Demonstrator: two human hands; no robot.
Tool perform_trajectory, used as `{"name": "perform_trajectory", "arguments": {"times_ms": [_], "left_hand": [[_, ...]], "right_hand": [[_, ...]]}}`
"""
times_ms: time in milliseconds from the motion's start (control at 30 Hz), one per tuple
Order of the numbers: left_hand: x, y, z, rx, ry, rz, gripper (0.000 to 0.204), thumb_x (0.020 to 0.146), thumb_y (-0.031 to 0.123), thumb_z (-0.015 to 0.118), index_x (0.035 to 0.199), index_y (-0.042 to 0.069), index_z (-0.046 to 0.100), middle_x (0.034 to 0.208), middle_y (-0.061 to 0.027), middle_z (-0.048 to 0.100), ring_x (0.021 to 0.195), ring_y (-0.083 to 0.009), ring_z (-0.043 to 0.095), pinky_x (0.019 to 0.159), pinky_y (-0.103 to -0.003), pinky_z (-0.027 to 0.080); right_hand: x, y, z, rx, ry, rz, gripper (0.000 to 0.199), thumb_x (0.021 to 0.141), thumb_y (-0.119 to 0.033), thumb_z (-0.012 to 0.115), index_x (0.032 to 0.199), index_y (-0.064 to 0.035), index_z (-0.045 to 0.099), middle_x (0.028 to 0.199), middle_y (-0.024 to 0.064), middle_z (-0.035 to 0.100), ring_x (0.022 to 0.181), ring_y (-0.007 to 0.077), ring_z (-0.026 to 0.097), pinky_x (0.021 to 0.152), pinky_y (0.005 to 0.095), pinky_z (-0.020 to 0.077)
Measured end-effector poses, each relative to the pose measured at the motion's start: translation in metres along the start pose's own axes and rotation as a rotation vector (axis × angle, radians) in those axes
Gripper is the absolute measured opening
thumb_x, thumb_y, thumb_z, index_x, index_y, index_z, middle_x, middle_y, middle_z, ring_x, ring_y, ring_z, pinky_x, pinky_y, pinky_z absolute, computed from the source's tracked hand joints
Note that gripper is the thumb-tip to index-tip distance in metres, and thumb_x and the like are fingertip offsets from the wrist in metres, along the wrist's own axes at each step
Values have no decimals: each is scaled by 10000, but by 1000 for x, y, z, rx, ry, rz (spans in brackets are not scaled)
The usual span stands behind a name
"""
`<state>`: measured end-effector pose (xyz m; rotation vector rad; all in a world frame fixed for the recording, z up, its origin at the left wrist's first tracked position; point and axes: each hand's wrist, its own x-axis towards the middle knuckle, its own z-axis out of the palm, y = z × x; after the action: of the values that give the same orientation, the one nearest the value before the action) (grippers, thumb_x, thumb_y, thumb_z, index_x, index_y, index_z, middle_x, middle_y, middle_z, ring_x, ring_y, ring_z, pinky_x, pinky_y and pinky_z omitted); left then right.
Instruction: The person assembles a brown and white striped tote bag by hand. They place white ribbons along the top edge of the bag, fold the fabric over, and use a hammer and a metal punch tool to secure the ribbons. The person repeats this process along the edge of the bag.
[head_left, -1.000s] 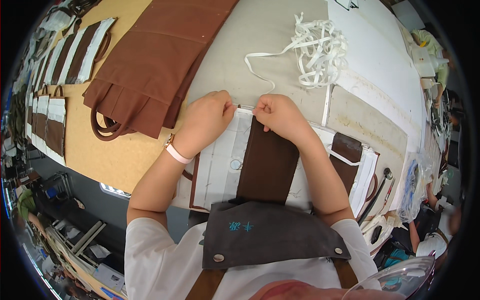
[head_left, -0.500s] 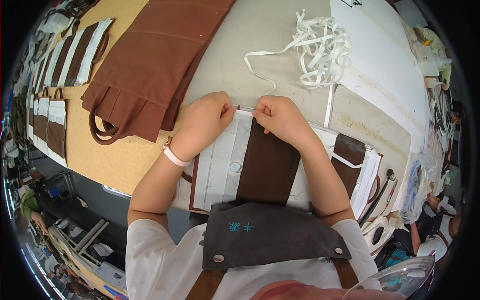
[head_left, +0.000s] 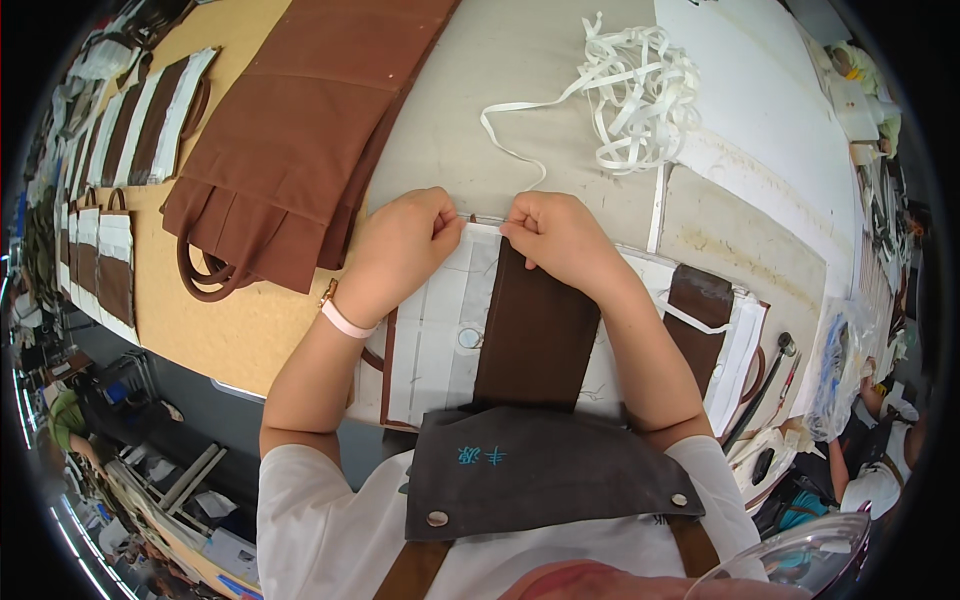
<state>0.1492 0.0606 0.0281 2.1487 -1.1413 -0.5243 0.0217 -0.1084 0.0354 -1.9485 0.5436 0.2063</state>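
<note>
Hands, two in number, the left hand [head_left: 400, 245] and the right hand [head_left: 560, 235], are pinched in a closed grip on the far edge of one brown-and-white bag [head_left: 500, 330] laid near on the surface [head_left: 520, 90], with one tangle of white tape [head_left: 635, 100] seen far right.

Two hands [head_left: 400, 250] [head_left: 560, 235]; one tangle of white tape [head_left: 630, 95]; one folded brown stack [head_left: 290, 150]; perhaps six bags at left [head_left: 150, 120].
</note>
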Motion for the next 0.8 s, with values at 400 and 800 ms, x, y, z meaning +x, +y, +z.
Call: {"name": "perform_trajectory", "arguments": {"times_ms": [400, 800], "left_hand": [[-19, 13, -7, 381, 142, 157, 212, 835, 88, 688, 1029, 42, 616, 915, -108, 631, 815, -285, 611, 706, -375, 498], [-54, 32, 20, 578, 32, 257, 589, 821, 229, 712, 1339, 14, 531, 1271, -96, 587, 1108, -252, 536, 938, -395, 401]], "right_hand": [[2, 6, 7, -191, 113, -163, 172, 837, -106, 633, 745, 12, 548, 658, 174, 581, 626, 344, 580, 597, 440, 458], [-29, 6, 1, -332, 263, -306, 53, 873, -86, 624, 896, -39, 628, 774, 140, 632, 679, 355, 593, 631, 447, 479]]}}
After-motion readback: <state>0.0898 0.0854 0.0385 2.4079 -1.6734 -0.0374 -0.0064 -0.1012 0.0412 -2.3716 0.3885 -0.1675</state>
